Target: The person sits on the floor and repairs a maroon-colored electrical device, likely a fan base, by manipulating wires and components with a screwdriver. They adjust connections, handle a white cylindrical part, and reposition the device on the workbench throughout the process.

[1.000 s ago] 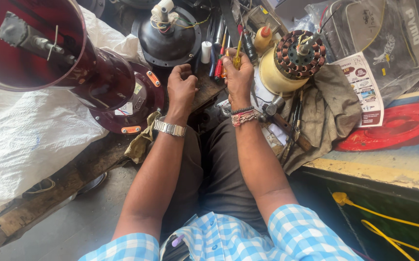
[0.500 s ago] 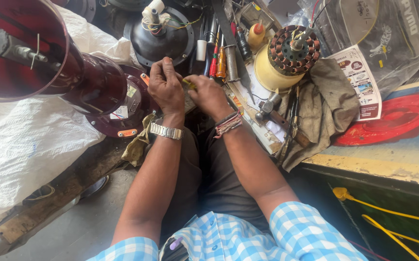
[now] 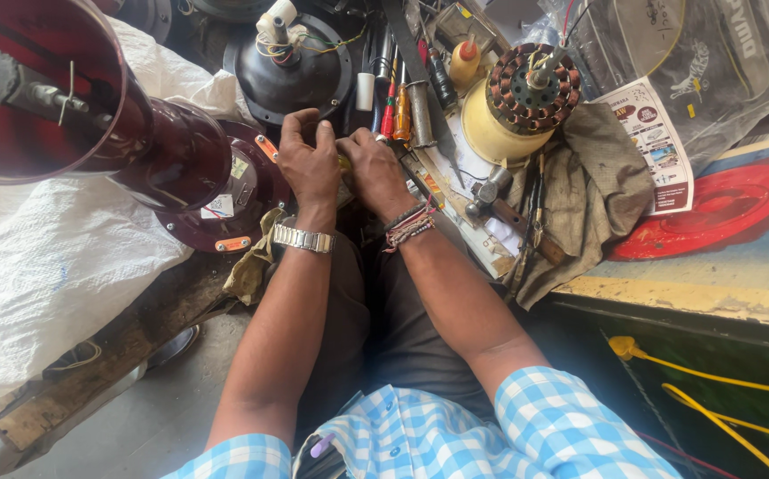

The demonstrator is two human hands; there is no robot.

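While my left hand and right hand meet before the black motor cover, their fingers pinch a small yellowish part, mostly hidden, beside the maroon fan housing.

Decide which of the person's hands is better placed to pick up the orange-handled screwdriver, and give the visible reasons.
Right, probably. The right hand lies just beside the orange-handled screwdriver, with nothing between them. The left hand is farther away and would have to cross over the right hand.
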